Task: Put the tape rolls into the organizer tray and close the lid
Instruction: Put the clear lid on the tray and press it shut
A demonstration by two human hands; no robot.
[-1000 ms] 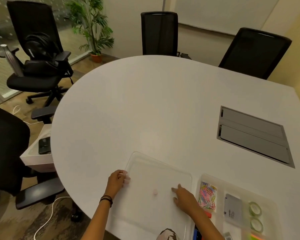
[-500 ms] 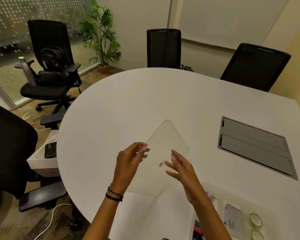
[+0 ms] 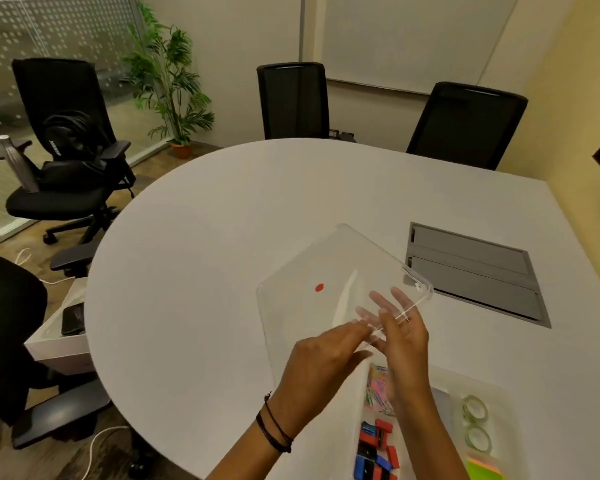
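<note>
I see two tape rolls [image 3: 476, 423] lying one behind the other in the right compartment of the clear tray [image 3: 510, 424], which sits at the near right edge of the table [image 3: 222, 237]. The lid [image 3: 326, 271] is off the tray, held up and tilted over the table just beyond it, with a red dot [image 3: 319, 288] on its clear surface. My left hand [image 3: 321, 362] pinches the lid's near edge, its fingers drawn together on the plastic. My right hand [image 3: 400, 337] grips the same edge just beside it, with fingers spread behind the lid and showing through it. In the tray's left part lie coloured paper clips [image 3: 374, 386] and, nearer me, red, blue and black clips [image 3: 376, 448]; bright sticky notes [image 3: 484, 470] sit at the near right corner. A grey cable hatch [image 3: 471, 271] is set into the table to the right of the lid. Black chairs [image 3: 291, 98] stand around the far side, and a plant [image 3: 170, 84] stands by the glass wall.
</note>
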